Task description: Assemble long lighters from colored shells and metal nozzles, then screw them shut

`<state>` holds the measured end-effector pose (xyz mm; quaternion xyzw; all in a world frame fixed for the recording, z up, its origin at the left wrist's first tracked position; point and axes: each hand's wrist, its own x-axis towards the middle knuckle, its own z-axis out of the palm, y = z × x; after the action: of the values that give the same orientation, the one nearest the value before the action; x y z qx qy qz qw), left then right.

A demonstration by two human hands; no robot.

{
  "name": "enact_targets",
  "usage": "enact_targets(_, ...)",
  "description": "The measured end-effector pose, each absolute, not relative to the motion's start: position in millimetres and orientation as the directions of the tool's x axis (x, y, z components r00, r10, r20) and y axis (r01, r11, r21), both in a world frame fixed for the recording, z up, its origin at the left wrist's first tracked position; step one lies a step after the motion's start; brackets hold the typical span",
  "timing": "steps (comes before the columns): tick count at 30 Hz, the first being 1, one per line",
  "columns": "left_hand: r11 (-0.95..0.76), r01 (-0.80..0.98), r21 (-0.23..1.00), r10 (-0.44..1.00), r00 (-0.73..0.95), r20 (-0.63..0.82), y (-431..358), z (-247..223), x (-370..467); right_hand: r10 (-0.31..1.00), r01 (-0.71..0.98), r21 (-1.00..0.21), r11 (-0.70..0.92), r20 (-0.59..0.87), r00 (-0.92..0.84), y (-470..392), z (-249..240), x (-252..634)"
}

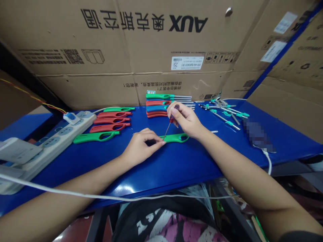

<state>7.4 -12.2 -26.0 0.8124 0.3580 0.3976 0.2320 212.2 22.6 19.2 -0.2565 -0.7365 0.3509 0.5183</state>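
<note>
My right hand (185, 118) is closed round the dark red handle of a small screwdriver (167, 130). Its thin shaft slants down to the left, and the tip meets a green lighter (178, 138) near my left fingertips. My left hand (143, 145) pinches the left part of that lighter, so this end is hidden by the fingers. The lighter lies on the blue table, with a metal tube end (214, 131) showing to the right beyond my right wrist. What the tip touches is too small to make out.
Green and red lighter bodies (112, 120) lie at left, beside a power strip (60, 134). Behind my right hand are stacked lighters (156, 108). Metal tubes with green parts (224, 112) and a blurred-out dark object (257, 134) lie at right. A white cable (121, 199) crosses in front; cardboard (141, 43) stands behind.
</note>
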Motion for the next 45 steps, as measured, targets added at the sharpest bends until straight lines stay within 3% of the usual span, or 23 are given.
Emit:
enact_targets(4,-0.638,0.401,0.658,0.759,0.474,0.447,-14.5,-26.8,9.9,0.676,0.099,-0.724,0.683,0.575,-0.462,12.8,23.1,212.0)
enact_targets(9,-0.616,0.404,0.676,0.77,0.489,0.41,-15.1,-26.5,12.4,0.615,0.273,-0.551,0.789,0.714,-0.335,6.2,19.8,210.0)
enact_targets(12,-0.608,0.403,0.684,0.778,0.476,0.411,-14.5,-26.9,12.3,0.564,0.297,-0.481,0.825,0.73,-0.385,3.5,21.1,211.5)
enact_targets(17,-0.613,0.41,0.675,0.776,0.47,0.42,-12.9,-29.3,10.4,0.542,0.185,-0.535,0.825,0.655,-0.527,1.8,23.1,212.1)
enact_targets(29,-0.647,0.436,0.625,0.762,0.401,0.509,-8.7,-23.2,6.0,0.594,0.306,-0.521,0.797,0.77,-0.234,7.4,4.6,204.5)
enact_targets(33,-0.64,0.506,0.578,0.766,0.483,0.425,-4.2,-30.3,3.9,0.579,0.337,-0.496,0.8,0.786,-0.216,8.7,0.7,203.0)
enact_targets(36,-0.608,0.511,0.608,0.789,0.476,0.388,-3.5,-35.5,4.2,0.566,0.355,-0.477,0.804,0.796,-0.213,9.9,-1.6,201.4)
enact_targets(41,-0.609,0.477,0.633,0.784,0.48,0.393,-4.6,-37.4,5.2,0.583,0.388,-0.477,0.789,0.78,-0.227,10.7,-3.2,199.1)
enact_targets(45,-0.616,0.462,0.638,0.777,0.488,0.396,-4.2,-38.2,5.4,0.536,0.4,-0.411,0.819,0.798,-0.277,10.5,-3.1,198.2)
